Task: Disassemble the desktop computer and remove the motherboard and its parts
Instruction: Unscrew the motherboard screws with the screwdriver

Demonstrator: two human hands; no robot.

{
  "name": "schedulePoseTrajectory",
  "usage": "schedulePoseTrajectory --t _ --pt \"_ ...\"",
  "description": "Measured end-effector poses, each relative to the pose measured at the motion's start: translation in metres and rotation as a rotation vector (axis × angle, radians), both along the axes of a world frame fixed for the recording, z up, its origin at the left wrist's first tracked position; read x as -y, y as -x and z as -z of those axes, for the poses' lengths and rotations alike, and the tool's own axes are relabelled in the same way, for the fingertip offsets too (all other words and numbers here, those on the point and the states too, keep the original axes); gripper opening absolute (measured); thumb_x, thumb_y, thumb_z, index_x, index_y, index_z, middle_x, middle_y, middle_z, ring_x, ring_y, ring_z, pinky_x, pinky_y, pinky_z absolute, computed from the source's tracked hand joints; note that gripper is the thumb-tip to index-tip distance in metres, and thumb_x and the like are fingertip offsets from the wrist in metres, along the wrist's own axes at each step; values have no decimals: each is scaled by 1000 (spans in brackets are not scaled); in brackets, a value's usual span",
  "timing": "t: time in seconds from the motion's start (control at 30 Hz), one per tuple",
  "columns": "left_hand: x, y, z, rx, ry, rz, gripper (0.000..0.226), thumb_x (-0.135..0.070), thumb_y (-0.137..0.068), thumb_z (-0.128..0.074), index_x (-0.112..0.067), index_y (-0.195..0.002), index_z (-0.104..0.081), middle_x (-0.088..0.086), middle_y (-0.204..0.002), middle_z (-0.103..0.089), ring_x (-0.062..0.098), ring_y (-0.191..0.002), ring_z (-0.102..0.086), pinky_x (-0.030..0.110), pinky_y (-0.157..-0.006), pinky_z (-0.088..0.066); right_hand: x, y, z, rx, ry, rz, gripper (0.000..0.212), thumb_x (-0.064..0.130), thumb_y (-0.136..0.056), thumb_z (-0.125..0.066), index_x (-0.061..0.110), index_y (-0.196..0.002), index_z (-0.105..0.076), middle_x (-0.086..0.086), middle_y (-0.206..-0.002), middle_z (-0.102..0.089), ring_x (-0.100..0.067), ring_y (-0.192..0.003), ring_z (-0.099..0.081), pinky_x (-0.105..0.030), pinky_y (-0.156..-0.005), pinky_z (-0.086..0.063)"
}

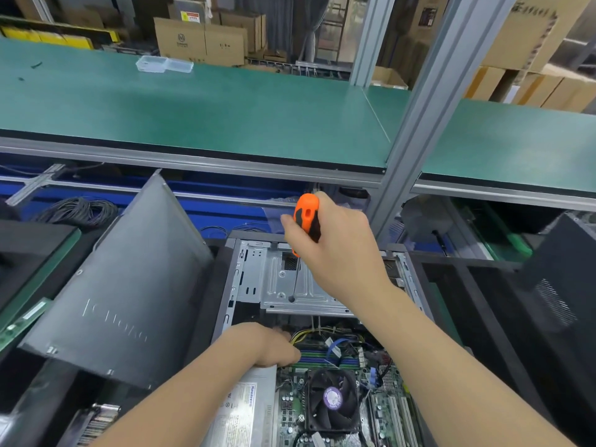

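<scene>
Here the right hand point(325, 243) is clenched round the orange and black handle of a screwdriver point(307, 221), thumb side up, above the open computer case point(225, 295). From under that fist the shaft slants down and toward the person, and its tip touches the silver drive cage point(283, 282) that lies directly below the hand. The left hand point(269, 345) sits nearer the person, lower in the case, with its fingers reaching toward the yellow cables point(301, 335) just to its right; its fingertips are blurred, so whether it grips anything cannot be told. The heel of this hand lies over the far edge of the silver power supply point(245, 411). The motherboard point(290, 404) lies flat in the case, to the near right of the left hand and under the right forearm, with its black cooler fan point(332, 398) mounted on it and a blue cable point(335, 345) looping just beyond the fan. Left of both hands a dark side panel point(129, 301) leans tilted beside the case. Beyond the right hand runs a green shelf point(193, 104) bearing a clear plastic box point(164, 64).
</scene>
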State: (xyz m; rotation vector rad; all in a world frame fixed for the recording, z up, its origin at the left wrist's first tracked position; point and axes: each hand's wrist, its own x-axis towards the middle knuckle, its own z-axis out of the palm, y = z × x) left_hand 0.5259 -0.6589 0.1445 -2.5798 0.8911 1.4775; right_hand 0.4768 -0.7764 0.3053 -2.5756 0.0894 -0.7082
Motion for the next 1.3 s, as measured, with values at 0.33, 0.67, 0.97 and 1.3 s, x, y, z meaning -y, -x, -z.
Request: schedulePoseTrajectory --t 0.33,0.67,0.97,1.3 --pt "1 1 4 33 6 15 67 -44 -90 -35 -19 -152 -40 8 -166 -28 32 -143 -40 44 -111 -38 1 5 8 4 -20 17 39 50 -99 -55 17 -81 -46 6 -58 -43 -13 -56 -45 -29 -54 -35" --pt "2 1 5 10 -4 -1 63 -42 -93 -36 -15 -150 -40 9 -166 -26 34 -144 -38 44 -110 -36 1 0 6 -5 -42 13 38 49 -99 -55 17 -82 -48 6 -57 -45 -15 -56 -47 -34 -57 -44" --pt "-2 0 7 -35 5 -7 75 -51 -88 -34 -25 -158 -32 5 -169 -22 31 -151 -30 47 -119 -30 1 3 6 3 -55 17 37 48 -99 -56 15 -83 -50 4 -59 -47 -15 -59 -48 -33 -58 -40" --pt "-1 0 3 -30 6 8 79 -55 -80 -35 -17 -150 -38 8 -165 -28 34 -145 -35 46 -113 -35 1 1 6 -10 -43 29 38 49 -99 -56 16 -82 -49 4 -58 -48 -15 -58 -49 -34 -57 -40"
